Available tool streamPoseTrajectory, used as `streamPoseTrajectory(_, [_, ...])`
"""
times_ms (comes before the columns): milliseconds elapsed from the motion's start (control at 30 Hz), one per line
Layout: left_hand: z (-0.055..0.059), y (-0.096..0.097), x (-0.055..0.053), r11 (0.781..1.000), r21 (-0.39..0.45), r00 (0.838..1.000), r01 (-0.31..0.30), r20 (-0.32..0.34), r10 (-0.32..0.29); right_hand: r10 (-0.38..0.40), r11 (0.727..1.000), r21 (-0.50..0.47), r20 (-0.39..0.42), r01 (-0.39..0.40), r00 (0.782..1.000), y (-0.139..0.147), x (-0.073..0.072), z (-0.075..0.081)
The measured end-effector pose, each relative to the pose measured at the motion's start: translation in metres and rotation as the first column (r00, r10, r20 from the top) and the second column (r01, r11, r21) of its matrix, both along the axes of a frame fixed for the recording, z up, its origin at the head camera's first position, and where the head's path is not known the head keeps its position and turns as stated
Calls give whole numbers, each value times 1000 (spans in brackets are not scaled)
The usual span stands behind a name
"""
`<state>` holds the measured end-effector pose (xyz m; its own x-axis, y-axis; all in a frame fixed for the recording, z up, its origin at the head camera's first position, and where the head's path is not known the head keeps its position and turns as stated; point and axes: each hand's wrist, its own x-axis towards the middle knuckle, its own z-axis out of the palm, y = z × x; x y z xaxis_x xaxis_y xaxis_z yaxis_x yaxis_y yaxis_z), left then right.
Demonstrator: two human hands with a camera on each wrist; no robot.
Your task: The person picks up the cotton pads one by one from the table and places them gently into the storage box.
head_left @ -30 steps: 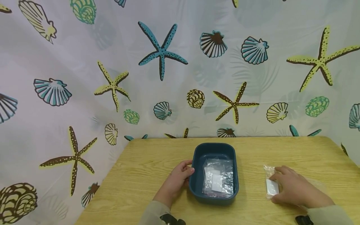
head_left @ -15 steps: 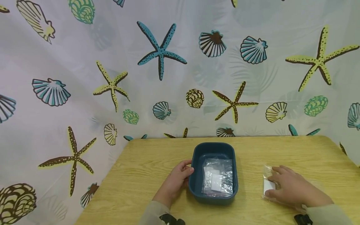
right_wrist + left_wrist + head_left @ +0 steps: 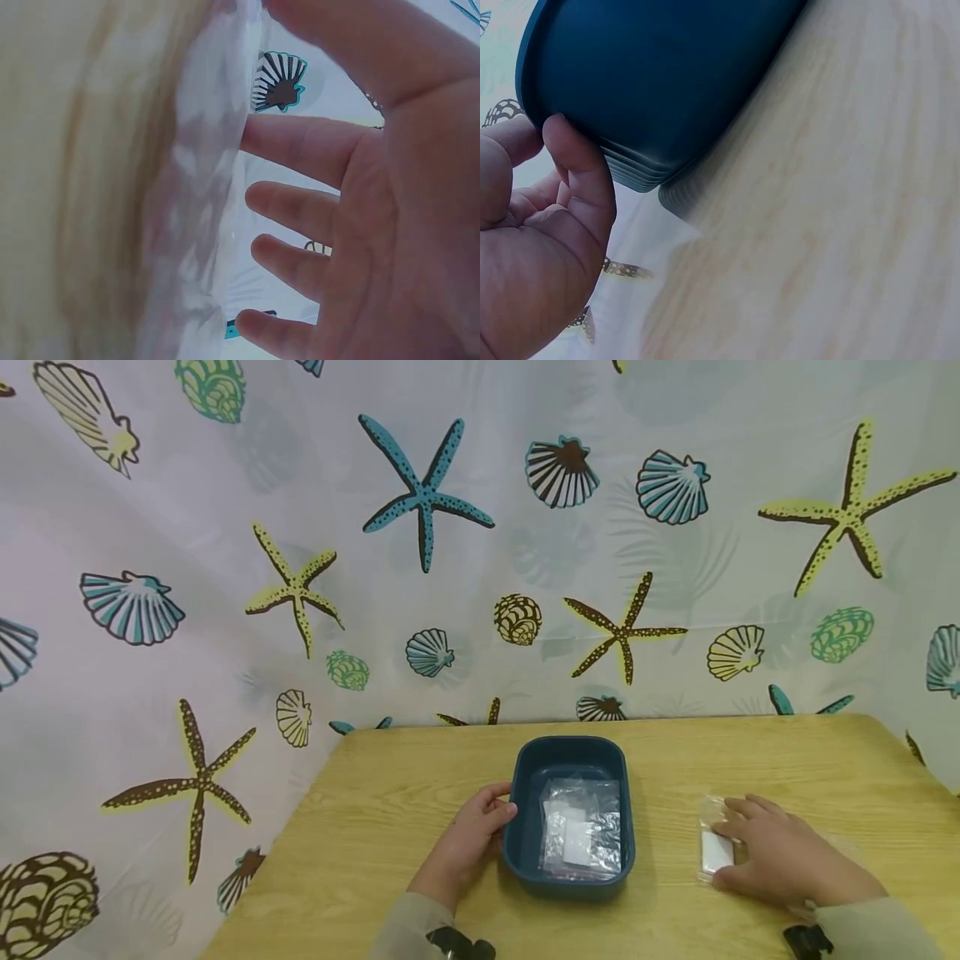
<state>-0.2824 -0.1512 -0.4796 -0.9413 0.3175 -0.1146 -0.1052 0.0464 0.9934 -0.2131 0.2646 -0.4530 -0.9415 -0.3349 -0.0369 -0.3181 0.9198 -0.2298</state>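
My left hand (image 3: 472,831) grips the left side of a dark blue bin (image 3: 628,827), fingertips at its rim in the left wrist view. Inside the bin lie several clear plastic bags (image 3: 600,797) with white pieces in them. To the right, another clear plastic bag (image 3: 714,812) with a white rectangular piece (image 3: 717,853) inside lies on the table. Over its right part is my right hand (image 3: 783,856), thumb and index finger touching the bag. Seen from the right wrist, the other fingers (image 3: 292,214) are straight and spread, away from the bag.
A light wood-grain table (image 3: 390,802) carries everything. A white curtain (image 3: 480,560) printed with starfish and shells hangs behind it and along the left side. Dark straps (image 3: 806,941) circle both wrists.
My right hand and the clear bag have shifted slightly left, and more of the white piece shows now than half a second ago. The left hand stays on the bin.
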Motion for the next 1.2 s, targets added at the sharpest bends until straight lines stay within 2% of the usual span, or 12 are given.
streamPoseTrajectory(333, [0, 0, 0, 1000, -3, 1000, -1, 6, 1, -4, 999, -43, -41, 2, 999, 6, -3, -2])
streamPoseTrajectory(900, [2, 0, 2, 1000, -11, 1000, -11, 10, 11, -21, 998, -56, -62, 18, 998, 2, -5, -6])
streamPoseTrajectory(1200, [1, 1, 2, 1000, -1, 1000, -12, 8, 12, -34, 998, -51, -99, 29, 994, 2, -6, -8])
